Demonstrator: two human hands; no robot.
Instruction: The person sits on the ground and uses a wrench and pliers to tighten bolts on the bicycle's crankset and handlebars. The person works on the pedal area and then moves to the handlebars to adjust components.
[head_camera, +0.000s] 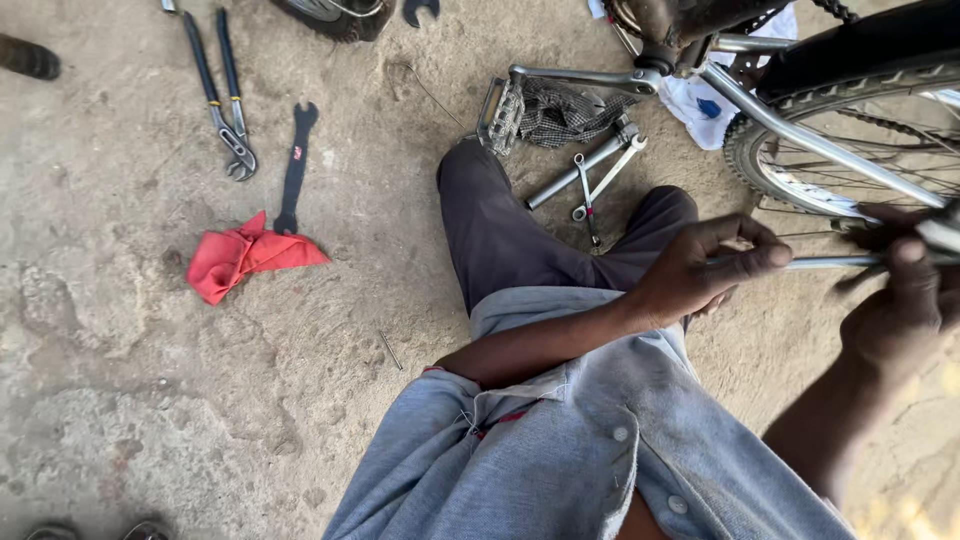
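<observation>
On the far left, a pair of long-handled pliers (222, 95) lies on the packed dirt floor (110, 330), its dark grips pointing up and its toothed steel head down. Just beside it sits a flat black wrench (295, 165), whose lower end touches a crumpled red rag (245, 257). A thin nail-like pin (390, 350) lies alone on the rough, cracked ground near the person's grey shirt.

Past the bent knee in dark trousers, a metal bicycle pedal (503, 112) on its crank arm (585, 78) rests against a checked cloth (565, 112). 2 slim spanners (590, 185) and a grey tube-shaped tool (585, 165) lie between the legs, close together.

The left hand (700, 270) pinches a thin, smooth silver rod (830, 262) between thumb and curled fingers. The rod runs level to the right hand (905, 300), which is closed around its far end, though that end blurs at the frame edge. Behind both hands stands the knobby black tyre (790, 105) with fine wire spokes (870, 165), and a silver frame tube (800, 130) crosses in front of it. A white plastic bag (700, 100) lies under the frame.
</observation>
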